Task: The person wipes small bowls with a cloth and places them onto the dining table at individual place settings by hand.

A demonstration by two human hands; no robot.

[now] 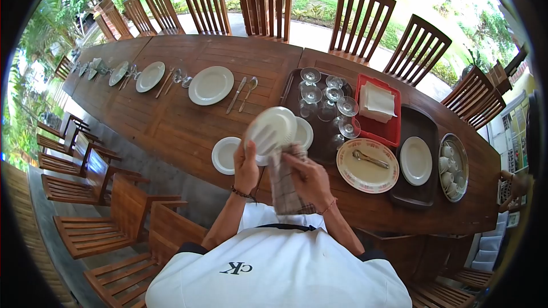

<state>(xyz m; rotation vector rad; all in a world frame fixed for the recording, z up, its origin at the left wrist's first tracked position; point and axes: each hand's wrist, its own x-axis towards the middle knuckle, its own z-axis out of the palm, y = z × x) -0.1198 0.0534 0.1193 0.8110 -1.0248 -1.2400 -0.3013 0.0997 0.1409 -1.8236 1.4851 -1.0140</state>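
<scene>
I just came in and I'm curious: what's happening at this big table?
A person's left hand holds up a round white plate, and the right hand holds a brown checked cloth at its lower edge. Other white plates lie on the long wooden table, and a dark brown tray holds clear stemmed glasses.

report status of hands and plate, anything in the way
Left hand holding plate. Right hand holding cloth at its edge. Other plates close by on table.

Text: "cK" | dark letters [236, 268] | on white shirt [285, 276] front
</scene>
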